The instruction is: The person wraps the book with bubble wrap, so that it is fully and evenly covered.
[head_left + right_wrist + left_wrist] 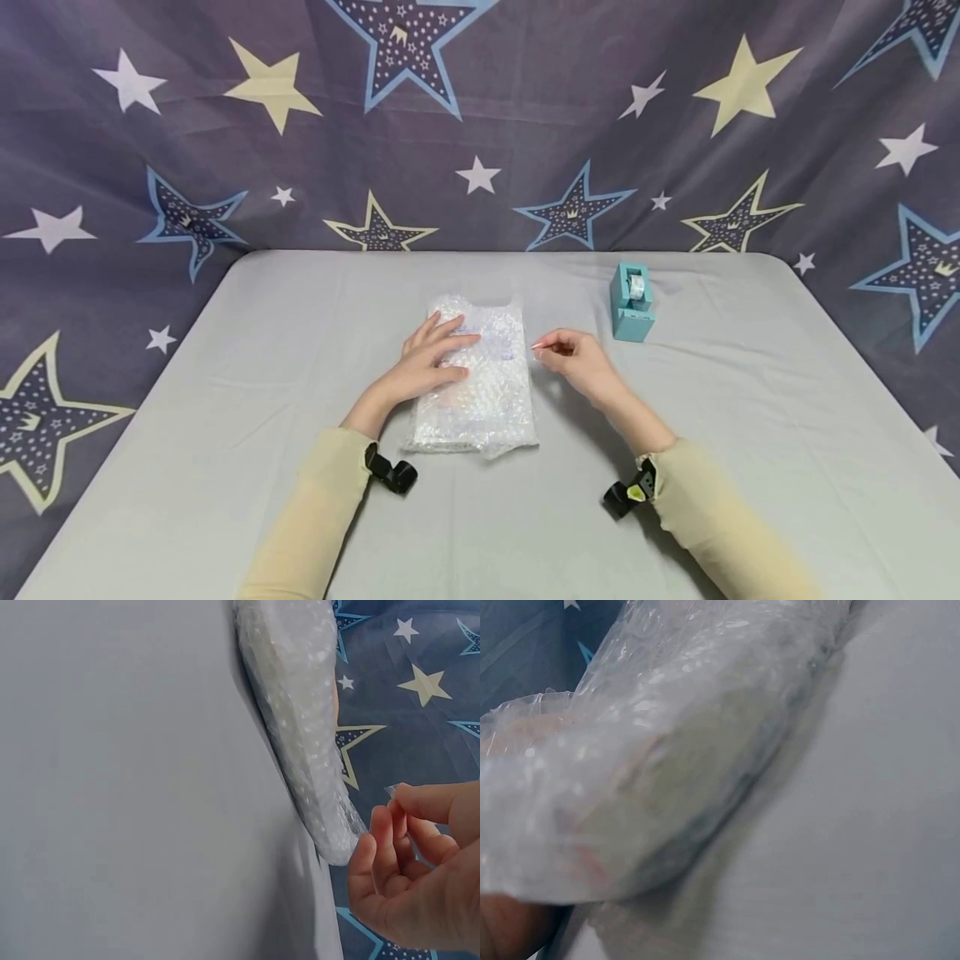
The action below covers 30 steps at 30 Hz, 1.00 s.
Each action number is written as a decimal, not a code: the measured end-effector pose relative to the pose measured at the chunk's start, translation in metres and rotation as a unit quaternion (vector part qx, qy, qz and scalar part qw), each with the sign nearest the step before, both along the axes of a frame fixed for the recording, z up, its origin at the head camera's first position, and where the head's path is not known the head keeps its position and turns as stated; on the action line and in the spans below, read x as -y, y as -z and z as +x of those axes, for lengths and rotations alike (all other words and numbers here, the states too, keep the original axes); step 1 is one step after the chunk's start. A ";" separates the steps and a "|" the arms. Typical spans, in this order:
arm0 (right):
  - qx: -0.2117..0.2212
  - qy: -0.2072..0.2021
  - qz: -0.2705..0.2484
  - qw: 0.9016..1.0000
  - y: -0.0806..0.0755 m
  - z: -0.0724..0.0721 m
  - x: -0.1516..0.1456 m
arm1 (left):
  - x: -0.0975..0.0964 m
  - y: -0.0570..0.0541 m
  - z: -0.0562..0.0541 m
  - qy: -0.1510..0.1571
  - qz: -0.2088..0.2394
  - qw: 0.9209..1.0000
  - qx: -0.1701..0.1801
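Observation:
A flat package in clear bubble wrap (491, 392) lies in the middle of the table; the thing inside shows only as faint pale patches. My left hand (429, 360) rests on its upper left part with the fingers spread. Close up in the left wrist view, the bubble wrap (705, 757) is blurred and covers most of that hand. Just off the package's right edge, my right hand (577, 358) pinches a small piece of clear tape (391, 791) between thumb and forefinger. In the right wrist view, the other fingers curl loosely.
A teal tape dispenser (632, 304) with a roll of clear tape stands at the back right, beyond my right hand. The table (225, 375) wears a grey cloth. Behind it hangs a dark curtain (525, 125) with stars.

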State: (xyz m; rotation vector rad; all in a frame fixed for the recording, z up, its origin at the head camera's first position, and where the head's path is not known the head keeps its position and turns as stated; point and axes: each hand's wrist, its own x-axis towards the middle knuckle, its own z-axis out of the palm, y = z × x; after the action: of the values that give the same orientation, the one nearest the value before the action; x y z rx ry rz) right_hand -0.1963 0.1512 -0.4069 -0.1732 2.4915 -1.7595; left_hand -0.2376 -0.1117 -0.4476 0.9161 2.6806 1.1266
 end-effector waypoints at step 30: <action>0.046 -0.042 0.059 0.996 0.000 -0.019 0.053 | 0.000 -0.002 0.000 -0.008 -0.021 1.000 -0.006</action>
State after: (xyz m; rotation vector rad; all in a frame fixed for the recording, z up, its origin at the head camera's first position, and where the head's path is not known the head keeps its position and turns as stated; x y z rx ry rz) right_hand -0.2158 0.0979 -0.4066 -0.1805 2.4746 -1.5484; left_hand -0.2372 -0.1113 -0.4451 0.8990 2.7151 1.0677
